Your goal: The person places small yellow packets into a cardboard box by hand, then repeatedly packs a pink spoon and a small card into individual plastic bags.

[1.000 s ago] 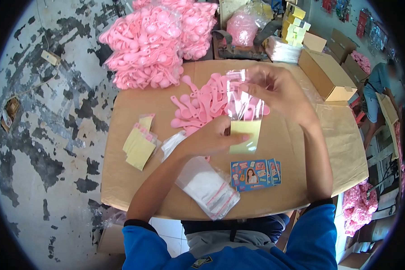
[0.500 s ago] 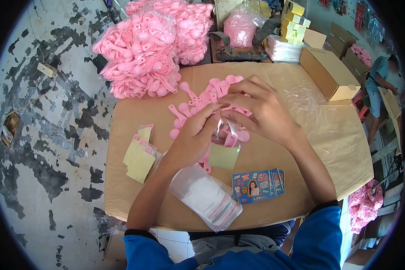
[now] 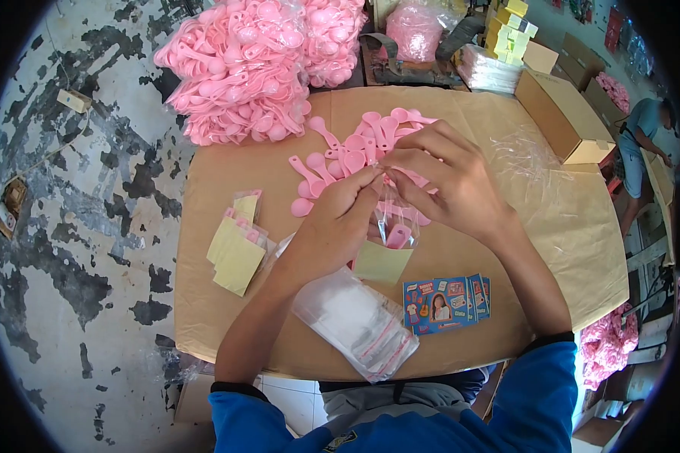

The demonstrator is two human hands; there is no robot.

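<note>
My left hand [image 3: 341,215] pinches the top of a clear plastic bag [image 3: 391,217] that hangs over the table. Inside the bag are a pink measuring spoon [image 3: 398,236] and a pale yellow card [image 3: 381,261] at the bottom. Thumb and fingers of my right hand [image 3: 453,172] close on the same top edge; the exact grip is partly hidden. Behind both hands lies a loose pile of pink spoons [image 3: 353,143]. Closer to me are a stack of clear bags [image 3: 355,325] and blue printed cards [image 3: 440,306].
Filled bags with yellow cards [image 3: 238,253] lie at the left. Large sacks of pink spoons [image 3: 238,72] stand at the back left. A cardboard box [image 3: 563,117] sits at the back right of the paper-covered table [image 3: 559,249]. Another person [image 3: 642,136] is at far right.
Both hands stay at the top of the bag, and the bag hangs more stretched out, with the spoon lower in it. The whole view has shifted slightly.
</note>
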